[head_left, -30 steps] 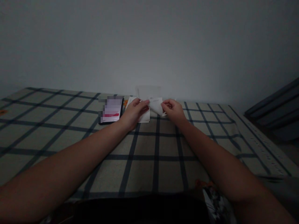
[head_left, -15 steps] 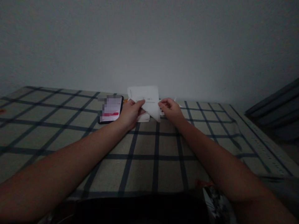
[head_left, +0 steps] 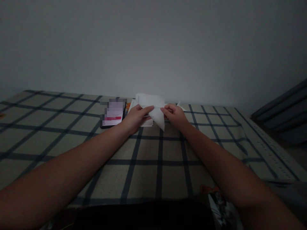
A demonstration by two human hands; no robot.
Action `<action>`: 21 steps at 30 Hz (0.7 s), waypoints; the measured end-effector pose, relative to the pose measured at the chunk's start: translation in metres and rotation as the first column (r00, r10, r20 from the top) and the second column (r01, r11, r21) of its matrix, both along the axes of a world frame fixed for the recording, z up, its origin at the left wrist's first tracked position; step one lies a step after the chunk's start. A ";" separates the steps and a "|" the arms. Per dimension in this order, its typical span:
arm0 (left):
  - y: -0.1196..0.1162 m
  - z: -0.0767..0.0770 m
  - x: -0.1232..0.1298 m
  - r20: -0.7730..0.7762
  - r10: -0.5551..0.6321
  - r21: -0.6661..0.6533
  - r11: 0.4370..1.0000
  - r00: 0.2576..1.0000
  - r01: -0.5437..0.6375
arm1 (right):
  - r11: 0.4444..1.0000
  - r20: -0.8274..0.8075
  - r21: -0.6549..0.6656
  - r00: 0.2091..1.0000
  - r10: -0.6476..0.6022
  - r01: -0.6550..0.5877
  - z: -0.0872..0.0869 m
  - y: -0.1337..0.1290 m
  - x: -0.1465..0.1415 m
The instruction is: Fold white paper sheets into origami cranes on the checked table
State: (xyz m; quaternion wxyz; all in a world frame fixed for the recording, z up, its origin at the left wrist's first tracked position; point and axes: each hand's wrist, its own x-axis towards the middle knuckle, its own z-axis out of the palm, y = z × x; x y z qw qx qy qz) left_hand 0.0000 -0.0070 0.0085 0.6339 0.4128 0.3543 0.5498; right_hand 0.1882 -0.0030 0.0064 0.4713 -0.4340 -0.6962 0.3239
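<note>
A thin white sheet of paper (head_left: 151, 99), creased across its middle and with a pointed lower corner, is held up between both hands. My left hand (head_left: 137, 118) is closed on its left side, thumb on top. My right hand (head_left: 176, 114) pinches the right edge between thumb and fingers. Beneath my left hand lies more white paper (head_left: 146, 123), stacked flat on the checked cloth and partly covered. A phone (head_left: 113, 118) with a lit, partly blurred screen lies just left of my left hand.
The checked cloth (head_left: 148, 175) covers the surface up to a plain grey wall (head_left: 153, 48). A white scrap (head_left: 181, 107) shows behind my right hand. Dark folded fabric (head_left: 285, 115) is at the far right. Something patterned (head_left: 223, 207) lies by my right forearm.
The sheet has tipped lower and folded more across its middle. My right thumb has moved left onto the crease, nearer my left thumb.
</note>
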 end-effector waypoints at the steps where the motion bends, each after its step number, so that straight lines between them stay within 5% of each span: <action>1: 0.000 -0.001 0.000 -0.005 -0.022 -0.001 1.000 1.000 0.022 | 1.000 -0.008 -0.007 1.000 -0.003 0.003 0.001 0.000 0.000; 21: -0.002 -0.001 0.000 0.034 0.022 0.018 1.000 0.999 -0.023 | 0.998 -0.030 -0.059 0.999 0.012 -0.014 0.004 -0.001 -0.001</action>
